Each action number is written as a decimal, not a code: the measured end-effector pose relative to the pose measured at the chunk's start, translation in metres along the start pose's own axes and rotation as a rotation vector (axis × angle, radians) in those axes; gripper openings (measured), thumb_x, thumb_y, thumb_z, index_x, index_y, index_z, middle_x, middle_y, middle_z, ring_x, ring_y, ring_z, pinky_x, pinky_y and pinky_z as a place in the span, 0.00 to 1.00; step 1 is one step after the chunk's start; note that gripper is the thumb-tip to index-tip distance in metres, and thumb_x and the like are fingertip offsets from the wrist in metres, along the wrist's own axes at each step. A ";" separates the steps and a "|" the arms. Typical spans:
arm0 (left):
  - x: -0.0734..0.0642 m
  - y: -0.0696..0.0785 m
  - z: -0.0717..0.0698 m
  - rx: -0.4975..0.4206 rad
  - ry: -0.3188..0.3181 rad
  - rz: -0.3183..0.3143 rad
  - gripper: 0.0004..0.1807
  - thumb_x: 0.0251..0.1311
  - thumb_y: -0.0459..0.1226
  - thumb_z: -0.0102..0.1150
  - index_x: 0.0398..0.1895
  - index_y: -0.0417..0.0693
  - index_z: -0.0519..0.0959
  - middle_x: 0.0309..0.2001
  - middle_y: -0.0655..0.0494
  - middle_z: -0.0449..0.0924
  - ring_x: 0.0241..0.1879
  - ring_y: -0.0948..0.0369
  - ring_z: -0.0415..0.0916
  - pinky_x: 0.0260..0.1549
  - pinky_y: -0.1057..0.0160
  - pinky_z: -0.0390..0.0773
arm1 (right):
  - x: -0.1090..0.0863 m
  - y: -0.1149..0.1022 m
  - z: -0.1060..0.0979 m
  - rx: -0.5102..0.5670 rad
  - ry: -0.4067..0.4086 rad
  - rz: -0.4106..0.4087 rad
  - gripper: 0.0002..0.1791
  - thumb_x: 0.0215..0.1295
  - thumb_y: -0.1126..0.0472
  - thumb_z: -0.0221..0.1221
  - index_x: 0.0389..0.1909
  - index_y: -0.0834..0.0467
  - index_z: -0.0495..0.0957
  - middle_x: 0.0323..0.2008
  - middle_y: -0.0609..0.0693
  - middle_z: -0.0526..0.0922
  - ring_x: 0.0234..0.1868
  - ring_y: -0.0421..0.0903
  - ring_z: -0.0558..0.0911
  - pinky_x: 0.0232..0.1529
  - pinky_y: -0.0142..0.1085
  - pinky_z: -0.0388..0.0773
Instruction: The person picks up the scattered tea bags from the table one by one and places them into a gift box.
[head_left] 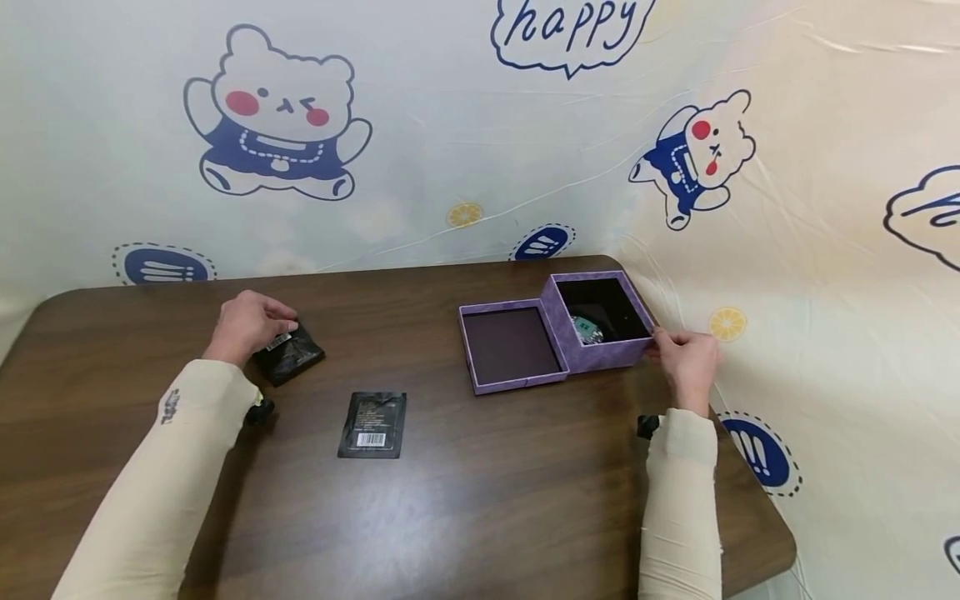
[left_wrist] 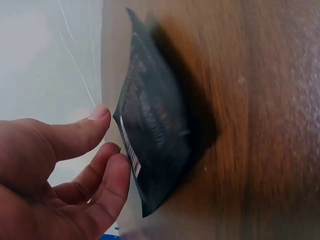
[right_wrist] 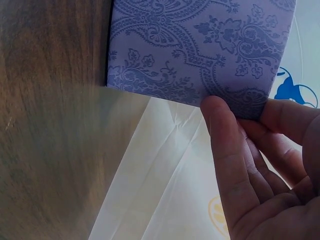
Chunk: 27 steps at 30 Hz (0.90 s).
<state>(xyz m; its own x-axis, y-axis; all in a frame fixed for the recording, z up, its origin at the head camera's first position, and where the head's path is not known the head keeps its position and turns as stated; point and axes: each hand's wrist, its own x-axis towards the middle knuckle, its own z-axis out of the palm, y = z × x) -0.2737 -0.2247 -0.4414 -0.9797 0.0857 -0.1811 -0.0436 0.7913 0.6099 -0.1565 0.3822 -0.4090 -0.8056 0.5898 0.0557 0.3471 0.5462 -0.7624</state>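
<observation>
On the left of the table, my left hand is at the edge of a black sachet with a white barcode. In the left wrist view its thumb and fingertips meet the barcode edge of that sachet, which sits tilted above its shadow. My right hand grips the near right corner of a purple box, whose lid lies open to the left. Up close, thumb and fingers pinch the corner of the patterned box wall. A shiny teal item sits inside the box.
A second black sachet lies flat on the brown wooden table, barcode side up, between the hands. The shallow lid rests on the table, joined to the box. A printed cloth hangs behind and to the right.
</observation>
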 end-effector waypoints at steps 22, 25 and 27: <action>0.010 0.002 0.002 0.058 0.029 0.073 0.05 0.61 0.31 0.68 0.35 0.35 0.85 0.40 0.35 0.82 0.43 0.39 0.72 0.38 0.40 0.77 | 0.002 -0.001 0.001 -0.021 0.028 -0.023 0.19 0.70 0.52 0.61 0.42 0.65 0.88 0.30 0.59 0.87 0.28 0.46 0.88 0.23 0.22 0.77; 0.009 0.001 -0.002 0.045 0.023 0.065 0.07 0.63 0.32 0.66 0.34 0.33 0.85 0.41 0.34 0.80 0.42 0.39 0.71 0.35 0.43 0.78 | 0.002 0.000 0.001 -0.032 0.025 -0.026 0.19 0.70 0.51 0.61 0.42 0.65 0.88 0.30 0.59 0.87 0.27 0.45 0.88 0.23 0.22 0.77; 0.008 0.000 -0.007 0.020 0.009 0.051 0.09 0.65 0.33 0.65 0.37 0.31 0.84 0.43 0.32 0.79 0.42 0.40 0.71 0.34 0.47 0.79 | 0.002 0.001 0.000 -0.033 0.020 -0.022 0.20 0.70 0.50 0.61 0.43 0.64 0.88 0.30 0.59 0.87 0.26 0.43 0.88 0.23 0.22 0.77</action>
<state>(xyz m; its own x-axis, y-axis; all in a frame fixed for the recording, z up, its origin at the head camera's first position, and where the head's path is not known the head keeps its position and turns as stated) -0.2830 -0.2280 -0.4375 -0.9824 0.1208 -0.1427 0.0106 0.7979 0.6026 -0.1581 0.3835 -0.4098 -0.8034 0.5893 0.0854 0.3453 0.5779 -0.7395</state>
